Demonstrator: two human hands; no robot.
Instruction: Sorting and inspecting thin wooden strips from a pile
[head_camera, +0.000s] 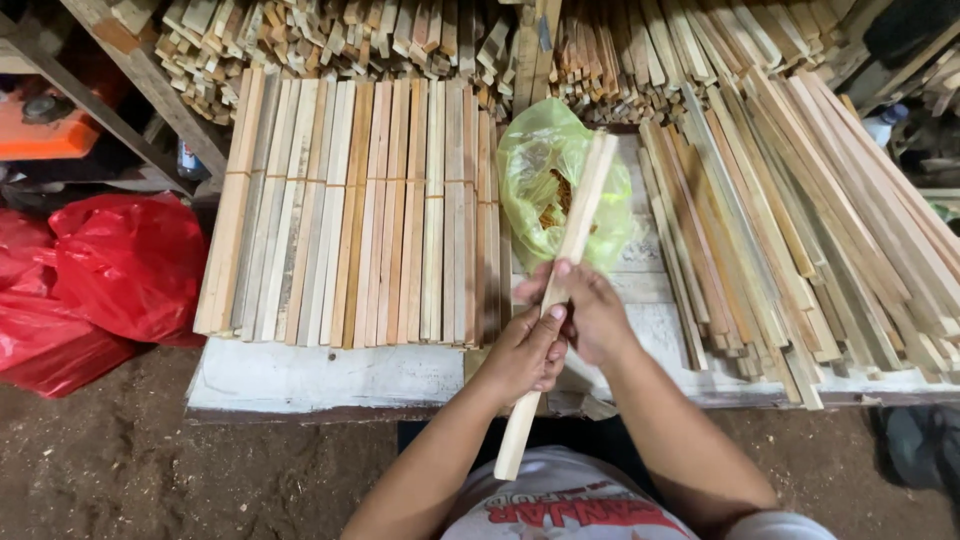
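Left hand (525, 352) and right hand (590, 310) both wrapped around wooden slat (560, 285), tilted over green plastic bag (535, 170); bundled slats (350, 210) left on white bench (300, 375).

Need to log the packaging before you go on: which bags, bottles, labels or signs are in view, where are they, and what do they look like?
Green bag: translucent plastic, crumpled, on the bench behind the wooden strip held in both hands.
Red bags: glossy plastic, bulging, on the ground at far left.
Bottle: pale, blue-capped, upper right among the strips, mostly hidden.
Signs or screens: none.
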